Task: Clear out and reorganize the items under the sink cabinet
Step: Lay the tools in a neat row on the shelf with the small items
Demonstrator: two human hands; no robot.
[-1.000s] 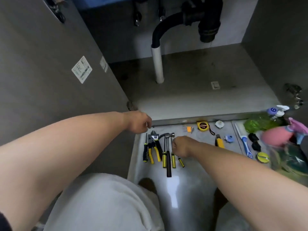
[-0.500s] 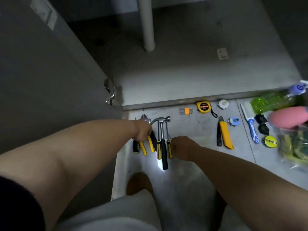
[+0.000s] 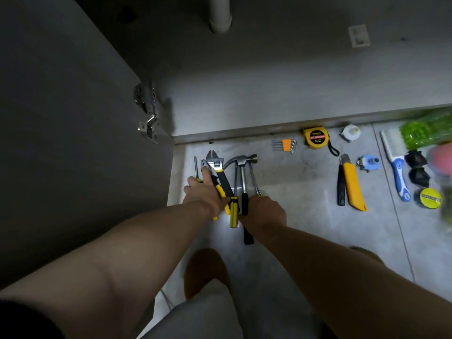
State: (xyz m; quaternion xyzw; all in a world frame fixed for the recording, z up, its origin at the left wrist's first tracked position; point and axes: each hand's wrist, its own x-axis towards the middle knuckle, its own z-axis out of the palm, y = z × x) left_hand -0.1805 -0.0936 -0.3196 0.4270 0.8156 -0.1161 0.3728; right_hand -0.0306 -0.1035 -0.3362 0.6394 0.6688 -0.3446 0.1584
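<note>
A row of yellow-and-black tools lies on the grey floor tiles in front of the open sink cabinet. In it are pliers, an adjustable wrench, a hammer and screwdrivers. My left hand grips the pliers' handles, its forefinger lying along the jaws. My right hand is curled over the handle of the rightmost screwdriver, right beside the hammer's shaft. That handle is hidden under the hand.
Further right on the floor lie hex keys, a tape measure, a yellow utility knife, a blue-handled brush and a green bottle. The open cabinet door with its hinge stands at left. A white pipe rises from the cabinet floor.
My head has tipped down toward the floor. My left hand dropped from the cabinet edge onto the pliers. My right hand stayed at the rightmost screwdriver's handle.
</note>
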